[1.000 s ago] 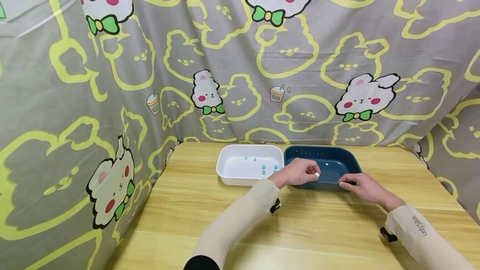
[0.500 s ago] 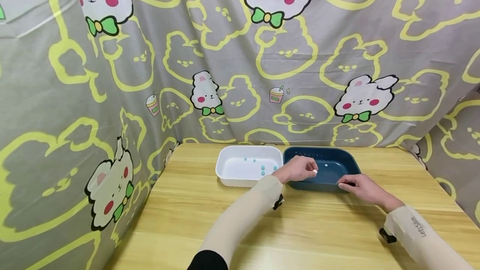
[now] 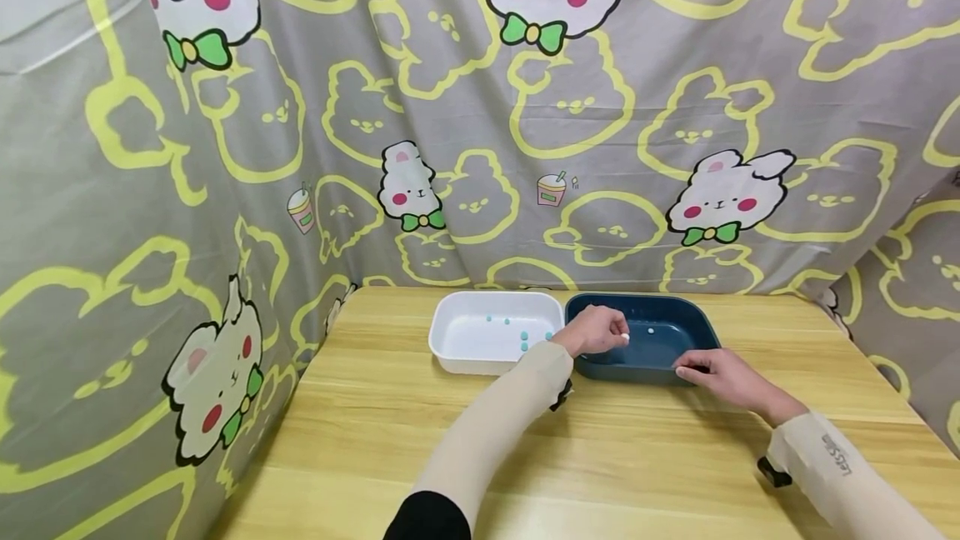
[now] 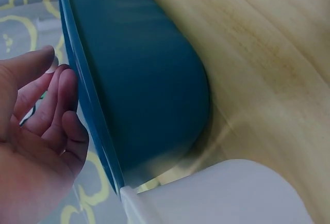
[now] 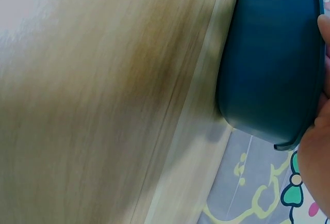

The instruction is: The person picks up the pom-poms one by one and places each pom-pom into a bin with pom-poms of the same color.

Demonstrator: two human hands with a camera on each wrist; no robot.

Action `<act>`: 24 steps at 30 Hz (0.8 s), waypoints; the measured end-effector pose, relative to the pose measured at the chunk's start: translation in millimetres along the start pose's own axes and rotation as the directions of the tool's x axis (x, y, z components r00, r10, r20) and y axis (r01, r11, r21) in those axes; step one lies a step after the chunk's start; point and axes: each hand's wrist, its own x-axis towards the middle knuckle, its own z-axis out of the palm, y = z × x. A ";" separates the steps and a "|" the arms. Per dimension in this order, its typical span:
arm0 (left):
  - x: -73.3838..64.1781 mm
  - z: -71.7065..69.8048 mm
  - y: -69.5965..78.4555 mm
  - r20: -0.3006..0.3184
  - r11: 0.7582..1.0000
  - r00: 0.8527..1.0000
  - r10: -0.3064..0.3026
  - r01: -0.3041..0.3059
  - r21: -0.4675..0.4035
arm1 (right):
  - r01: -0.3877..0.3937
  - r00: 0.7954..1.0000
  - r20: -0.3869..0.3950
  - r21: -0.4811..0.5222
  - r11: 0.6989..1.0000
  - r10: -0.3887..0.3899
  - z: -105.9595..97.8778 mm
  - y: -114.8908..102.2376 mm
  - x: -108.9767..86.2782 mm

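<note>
My left hand (image 3: 596, 330) is over the left part of a dark blue tub (image 3: 708, 325). It pinches a small white ball (image 3: 625, 337) between thumb and fingertips; in the left wrist view the ball is mostly hidden by the fingers (image 4: 66, 87). Another small white ball (image 3: 651, 331) lies on the blue tub's floor. At that tub's near right corner, my right hand (image 3: 727, 375) grips the rim, thumb outside and fingers partly hidden behind the wall in the right wrist view. Directly left stands a white tub (image 3: 442, 340) holding several small light-blue balls (image 3: 524, 336).
Both tubs stand side by side near the back of a wooden table (image 3: 360, 423). A patterned grey curtain (image 3: 465, 132) hangs behind the table and along its left side. My left forearm crosses in front of the white tub's near right corner.
My left hand has shifted slightly left and away from me, carrying the white ball above the blue tub. My right hand stays at the rim.
</note>
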 end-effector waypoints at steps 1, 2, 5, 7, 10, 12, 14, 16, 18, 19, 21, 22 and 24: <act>0.9 0.1 0.1 0.002 1.000 1.000 -0.007 0.007 0.004 | 0.001 1.000 -0.001 0.002 1.000 -0.001 0.2 -0.1 0.0; 1.8 0.2 0.3 0.005 1.000 1.000 -0.014 0.013 0.004 | 0.002 1.000 0.000 0.003 1.000 -0.002 0.4 0.0 0.1; 4.0 0.6 1.2 0.010 0.999 0.999 -0.037 0.037 0.021 | 0.002 1.000 0.004 0.009 1.000 -0.002 0.7 0.7 0.1; 5.5 0.7 2.3 0.012 0.998 0.999 -0.046 0.046 0.033 | -0.002 1.000 0.003 0.015 1.000 0.002 0.9 1.1 0.0; 8.6 0.8 3.8 0.012 0.997 0.998 -0.063 0.062 0.053 | -0.002 1.000 0.003 0.017 1.000 0.002 0.8 1.6 -0.3; 10.4 0.9 5.1 0.013 0.995 0.997 -0.076 0.074 0.073 | -0.001 1.000 0.001 0.018 1.000 0.001 0.8 1.7 -0.6; 12.4 1.2 6.5 0.015 0.992 0.996 -0.087 0.085 0.089 | 0.004 1.000 0.005 0.017 1.000 -0.004 0.7 1.9 -0.8; 14.3 1.4 8.2 0.016 0.991 0.996 -0.090 0.088 0.097 | 0.006 1.000 0.003 0.016 1.000 -0.006 0.9 2.7 -0.8; 16.1 1.3 10.0 0.011 0.991 0.996 -0.087 0.085 0.106 | 0.007 1.000 0.001 0.014 1.000 -0.007 1.4 3.9 -0.6; 16.6 1.0 11.3 0.009 0.991 0.996 -0.086 0.084 0.103 | 0.008 1.000 0.001 0.014 1.000 -0.008 1.4 4.2 -0.4; 17.8 0.4 13.5 0.004 0.991 0.997 -0.082 0.081 0.105 | 0.010 1.000 -0.002 0.010 1.000 -0.010 1.5 5.0 -0.1; 18.2 0.4 14.5 0.001 0.991 0.997 -0.082 0.081 0.108 | 0.012 1.000 -0.004 0.007 1.000 -0.012 1.7 5.3 -0.1; 18.9 0.3 15.9 -0.002 0.990 0.996 -0.087 0.087 0.109 | 0.015 1.000 -0.007 0.004 1.000 -0.015 1.9 5.1 -0.2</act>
